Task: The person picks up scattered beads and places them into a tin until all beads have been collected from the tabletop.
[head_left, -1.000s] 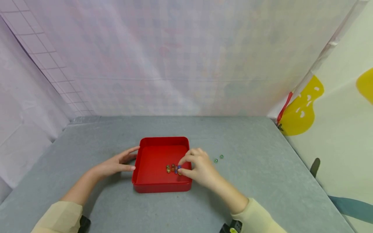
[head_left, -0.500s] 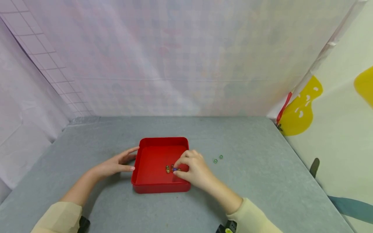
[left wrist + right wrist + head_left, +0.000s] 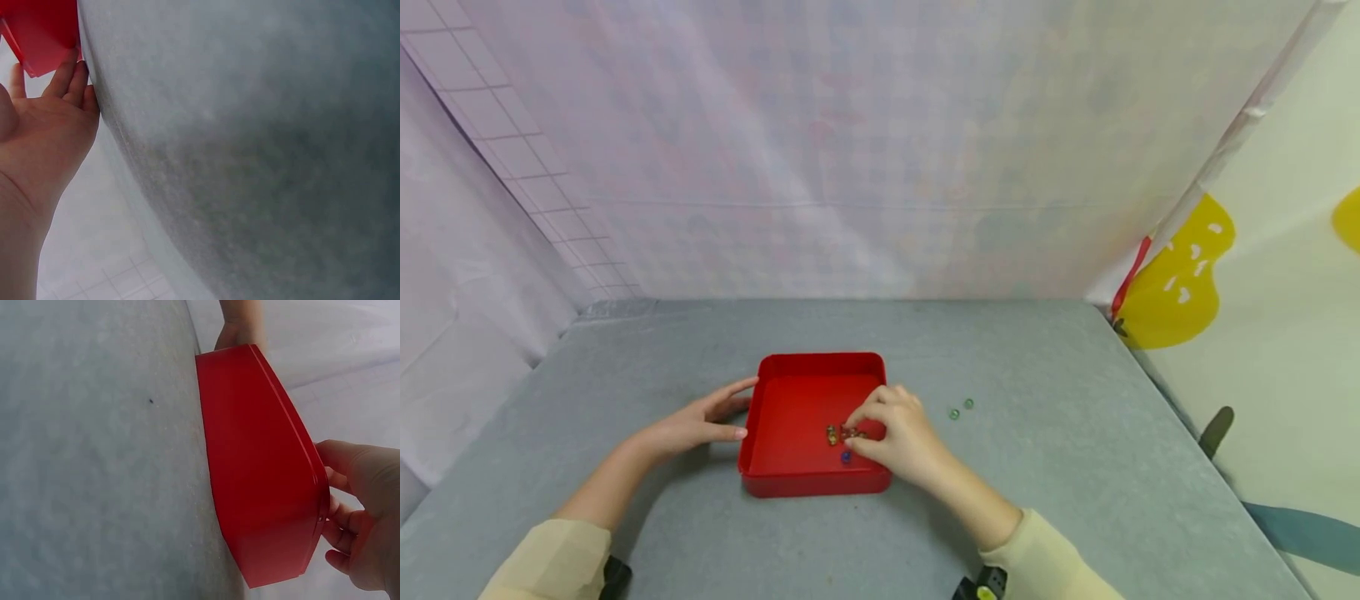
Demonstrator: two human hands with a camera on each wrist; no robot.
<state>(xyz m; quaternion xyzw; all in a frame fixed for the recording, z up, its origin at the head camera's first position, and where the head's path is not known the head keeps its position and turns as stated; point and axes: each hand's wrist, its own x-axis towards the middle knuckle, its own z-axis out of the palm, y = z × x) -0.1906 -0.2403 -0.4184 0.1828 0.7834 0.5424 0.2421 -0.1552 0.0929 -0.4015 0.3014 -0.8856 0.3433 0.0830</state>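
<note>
A shallow red box [image 3: 790, 412] with raised walls stands on the grey table. Inside, several small glass marbles [image 3: 832, 436], amber and orange, lie in a loose cluster towards the right. Blue marbles [image 3: 846, 457] sit nearer the front wall. My right hand [image 3: 901, 433] reaches over the right wall, its thumb and index finger curled around reddish-orange marbles at the fingertips; its other fingers hide part of the cluster. With fingers extended, my left hand [image 3: 700, 423] touches the box's left side; in the left wrist view its fingers [image 3: 62, 75] reach the red wall.
Two clear green marbles [image 3: 954, 413] lie on the grey tabletop [image 3: 1037, 450] right of the box. A pale curtain [image 3: 865, 150] hangs behind the table, and another with yellow shapes [image 3: 1176, 292] borders the right edge.
The blue marbles, earlier between my right fingertips, now lie apart nearer the front wall. My right hand has shifted slightly left over the orange marbles. My left hand stays at the box.
</note>
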